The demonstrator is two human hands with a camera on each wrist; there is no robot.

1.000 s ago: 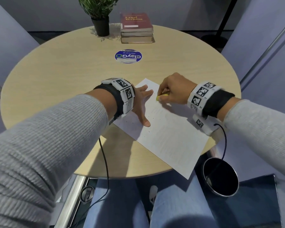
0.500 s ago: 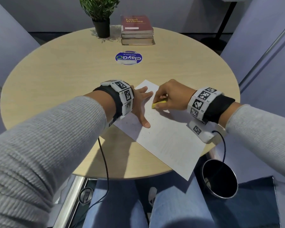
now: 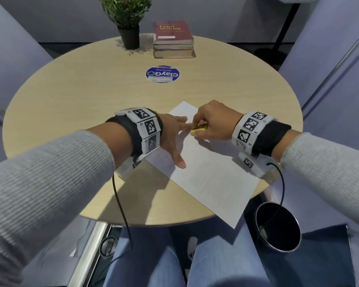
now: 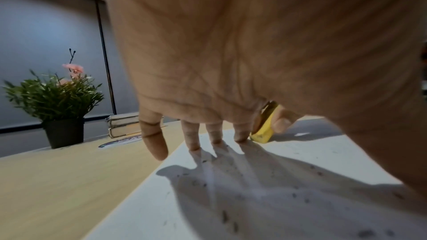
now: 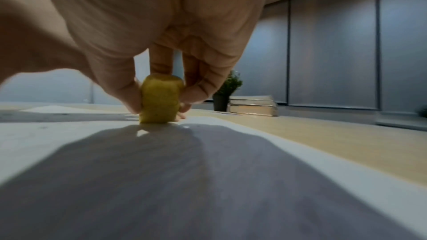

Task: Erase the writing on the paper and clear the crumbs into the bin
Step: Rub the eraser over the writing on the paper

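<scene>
Fingers (image 5: pixel 198 87) and thumb of the right hand (image 3: pixel 215 121) pinch a small yellow eraser (image 3: pixel 197 130), its tip on the white paper sheet (image 3: pixel 211 179), touching the left hand (image 3: pixel 174 133) whose straight spread fingers press the paper. Dark crumbs (image 4: pixel 231 220) dot it; a round black bin (image 3: pixel 278 226) stands at five o'clock.

light: bright overhead | shadows: hard on paper (image 3: pixel 214 179) | wrist views: dim, blurred edges
</scene>
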